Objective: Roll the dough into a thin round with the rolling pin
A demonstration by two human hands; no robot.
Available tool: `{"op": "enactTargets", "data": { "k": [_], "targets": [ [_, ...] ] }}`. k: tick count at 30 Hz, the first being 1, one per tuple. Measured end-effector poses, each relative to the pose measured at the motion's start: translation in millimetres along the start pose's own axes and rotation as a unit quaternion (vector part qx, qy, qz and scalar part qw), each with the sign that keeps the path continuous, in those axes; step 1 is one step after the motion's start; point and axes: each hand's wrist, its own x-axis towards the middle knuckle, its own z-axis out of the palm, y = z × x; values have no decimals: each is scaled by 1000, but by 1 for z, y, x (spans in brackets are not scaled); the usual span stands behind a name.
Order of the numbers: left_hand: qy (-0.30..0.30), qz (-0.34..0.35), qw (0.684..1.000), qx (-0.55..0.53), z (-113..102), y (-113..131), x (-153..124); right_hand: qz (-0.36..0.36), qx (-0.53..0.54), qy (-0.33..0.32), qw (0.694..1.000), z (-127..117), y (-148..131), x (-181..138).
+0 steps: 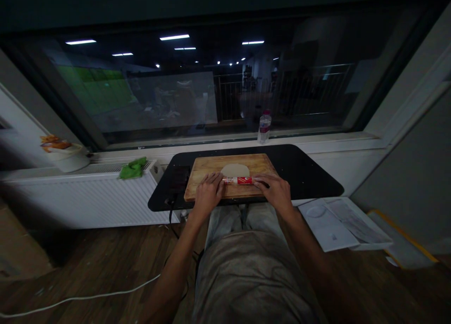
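A wooden board (207, 166) lies on a small black table (303, 171) in front of me. A flat round piece of pale dough (235, 169) rests on the board's middle. Across the board's near edge lies a red and white cylinder (239, 180), used like a rolling pin. My left hand (208, 191) rests on its left end and my right hand (273, 188) presses on its right end, fingers laid over it. The cylinder sits just at the dough's near edge.
A plastic water bottle (264, 126) stands on the windowsill behind the table. A green cloth (133, 168) lies on the white radiator, with a white bowl (68, 160) further left. White sheets (334, 225) lie on the floor at right; a white cable (81, 296) runs across the wooden floor.
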Motion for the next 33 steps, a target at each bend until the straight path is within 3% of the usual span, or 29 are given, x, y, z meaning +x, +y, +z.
{"op": "enactTargets", "data": {
  "k": [5, 12, 22, 26, 33],
  "targets": [
    [6, -1, 1000, 9, 7, -2, 6, 4, -11, -52, 999, -3, 5, 15],
    [1, -5, 999, 33, 20, -7, 40, -82, -63, -77, 992, 13, 13, 61],
    [-83, -35, 992, 90, 25, -13, 96, 51, -156, -199, 966, 38, 33, 122],
    [-100, -37, 991, 82, 17, -8, 87, 55, -165, -199, 965, 46, 37, 120],
    [-42, -24, 996, 73, 10, 3, 46, 17, -159, -164, 973, 40, 29, 101]
  ]
}}
